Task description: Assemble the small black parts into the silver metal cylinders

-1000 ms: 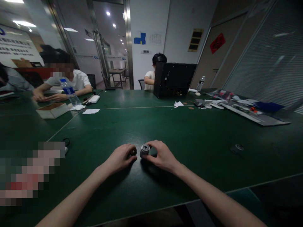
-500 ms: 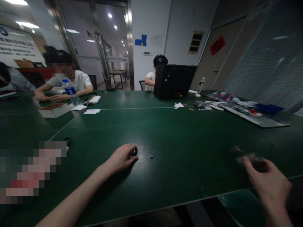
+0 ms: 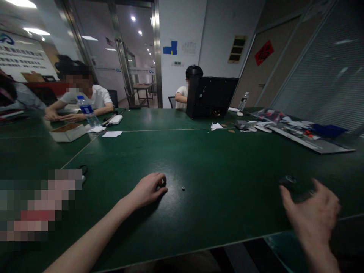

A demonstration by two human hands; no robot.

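My left hand [image 3: 150, 187] rests on the green table with its fingers curled in. Something small and dark shows at the fingertips, too hidden to name. Just to the right of that hand lies a tiny metallic piece [image 3: 183, 188]. My right hand [image 3: 314, 208] is over the right part of the table, thumb and fingers spread wide apart. Beyond its thumb is a dark round object [image 3: 288, 181], blurred. A second dark object with a shiny rim [image 3: 308, 195] is partly hidden behind the right fingers.
At the back are a black boxy device [image 3: 212, 98] and a person behind it. Another person sits at the left, near a water bottle [image 3: 87, 110] and an open box [image 3: 68, 132]. A board with clutter [image 3: 327, 146] lies at the right. The table's near edge [image 3: 182, 251] runs below my hands.
My right hand has opened and let go of the dark round object it held, shifting slightly left. The left hand and the tiny metallic piece stay in place.
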